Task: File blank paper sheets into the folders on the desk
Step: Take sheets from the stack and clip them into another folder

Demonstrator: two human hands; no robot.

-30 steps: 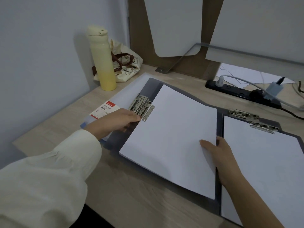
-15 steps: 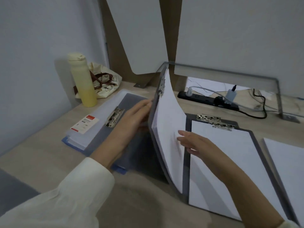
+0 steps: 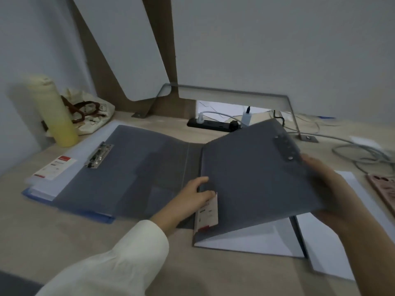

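Observation:
A dark grey folder (image 3: 252, 176) lies right of centre with its cover almost folded down over the white sheets (image 3: 252, 240) inside. My left hand (image 3: 192, 197) grips the folder's left spine edge beside its red-and-white label. My right hand (image 3: 333, 189) holds the cover's right edge near the metal rivets. A second grey folder (image 3: 128, 169) lies open to the left, with a metal clip (image 3: 99, 154) on its inner face. It rests on a stack of pale and blue folders (image 3: 47, 184). Loose blank sheets (image 3: 324, 248) lie under my right forearm.
A yellow bottle (image 3: 55, 112) and a cloth bag (image 3: 89, 116) stand at the back left. A black power strip (image 3: 211, 124) with plugs and cables (image 3: 361, 150) runs along the back and right. A metal bracket (image 3: 230, 92) spans the rear. A pinkish object (image 3: 382, 189) sits at the far right.
The folder cover with its clipped sheets swung from upright down to the right over the other half. My right hand moved onto its right edge, my left onto its spine.

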